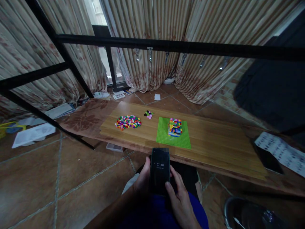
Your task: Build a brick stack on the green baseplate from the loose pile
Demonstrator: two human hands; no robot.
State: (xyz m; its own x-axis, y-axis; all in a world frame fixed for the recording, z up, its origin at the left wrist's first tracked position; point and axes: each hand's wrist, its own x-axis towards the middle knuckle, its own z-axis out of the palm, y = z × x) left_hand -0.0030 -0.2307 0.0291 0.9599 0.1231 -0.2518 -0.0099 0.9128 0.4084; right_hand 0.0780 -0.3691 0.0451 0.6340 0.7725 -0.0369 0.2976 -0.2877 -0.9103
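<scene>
A dark smartphone [159, 178] is held upright above my lap, its screen showing 07:10. My left hand [143, 176] grips it along the left edge, fingers partly hidden behind it. On the other side, my right hand [178, 192] holds the right edge, with the thumb at the lower right of the screen. Beyond the phone, a green baseplate [164, 140] lies on the wooden board [212, 143] and carries a block build of many colours [175, 128]. To the left is a pile of loose small bricks [128, 122]; a smaller cluster of bricks [149, 114] lies behind.
Black metal bars [166, 44] cross in front of striped curtains [147, 19]. A printed sheet [281, 149] rests on a dark flat panel at the right. Below the board are a clear plastic box [114, 147] and a round bin [238, 210] on the tiled floor.
</scene>
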